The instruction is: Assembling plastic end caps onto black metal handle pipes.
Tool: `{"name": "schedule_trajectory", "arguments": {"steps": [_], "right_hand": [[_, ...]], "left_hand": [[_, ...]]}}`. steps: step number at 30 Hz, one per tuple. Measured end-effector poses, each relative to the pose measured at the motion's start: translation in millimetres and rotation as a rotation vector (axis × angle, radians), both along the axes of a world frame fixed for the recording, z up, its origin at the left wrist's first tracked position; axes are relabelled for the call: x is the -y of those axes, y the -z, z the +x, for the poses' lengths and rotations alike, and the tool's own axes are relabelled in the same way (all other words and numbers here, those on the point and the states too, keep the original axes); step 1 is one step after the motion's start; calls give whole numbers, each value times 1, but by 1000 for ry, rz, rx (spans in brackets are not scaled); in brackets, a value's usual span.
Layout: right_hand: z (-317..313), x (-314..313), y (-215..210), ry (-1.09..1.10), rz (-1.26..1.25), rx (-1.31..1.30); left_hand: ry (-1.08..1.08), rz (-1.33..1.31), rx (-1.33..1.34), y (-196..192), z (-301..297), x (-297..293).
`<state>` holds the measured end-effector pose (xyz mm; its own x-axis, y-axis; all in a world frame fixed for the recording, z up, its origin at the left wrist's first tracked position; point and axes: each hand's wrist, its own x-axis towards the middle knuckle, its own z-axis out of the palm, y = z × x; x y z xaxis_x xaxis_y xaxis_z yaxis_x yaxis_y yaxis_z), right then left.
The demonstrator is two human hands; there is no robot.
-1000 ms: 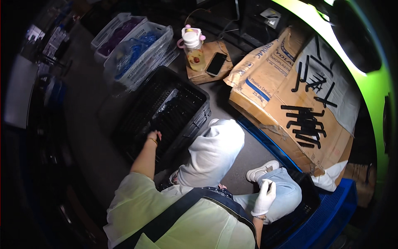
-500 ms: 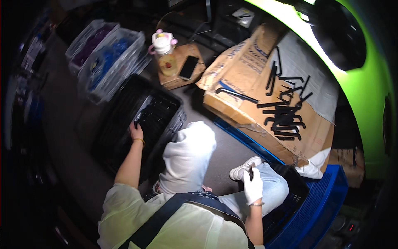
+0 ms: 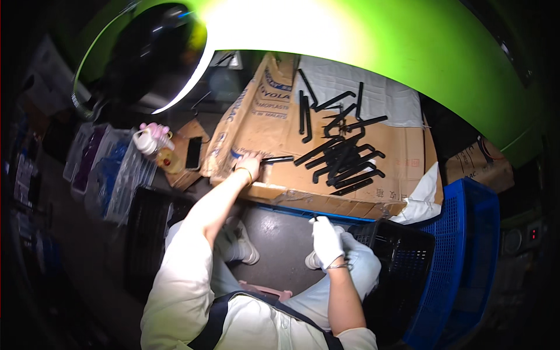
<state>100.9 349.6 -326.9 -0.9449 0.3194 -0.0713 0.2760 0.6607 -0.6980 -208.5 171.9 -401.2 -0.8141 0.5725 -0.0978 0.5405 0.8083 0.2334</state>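
My bare left hand is on the cardboard's near left part, its fingers closed round one end of a black bent bar. The bar's straight end points right, toward a loose pile of similar black bent bars. My right hand, in a white glove, is held above my right knee with its fingers closed. A small dark tip sticks out at its fingertips; the rest of that thing is hidden in the glove.
The cardboard rests above a blue crate edge. Black crates stand left and right, beside a blue basket. Back left are a bottle, a phone and clear bins. A bright green machine cover overhangs the far side.
My left hand has come out of the left black crate and across to the bar on the cardboard. My view has turned right. My right hand stays near my knee, still closed.
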Motion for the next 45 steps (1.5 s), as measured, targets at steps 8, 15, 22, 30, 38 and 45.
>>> {"name": "schedule_trajectory", "arguments": {"steps": [8, 15, 22, 30, 38, 45], "right_hand": [[-7, 0, -18, 20, 46, -129], [-9, 1, -18, 131, -65, -134], [-4, 4, -45, 78, -32, -419], [34, 80, -53, 96, -537, -155], [66, 142, -40, 210, -828, -96], [79, 124, -56, 36, -925, -125]], "left_hand": [[-56, -446, 310, 51, -31, -35], [48, -141, 195, 31, -21, -31], [716, 32, -365, -143, 91, -32], [309, 712, -377, -174, 199, 20], [-177, 1442, 935, -100, 286, 40], [-246, 1566, 1218, -131, 266, 54]]}}
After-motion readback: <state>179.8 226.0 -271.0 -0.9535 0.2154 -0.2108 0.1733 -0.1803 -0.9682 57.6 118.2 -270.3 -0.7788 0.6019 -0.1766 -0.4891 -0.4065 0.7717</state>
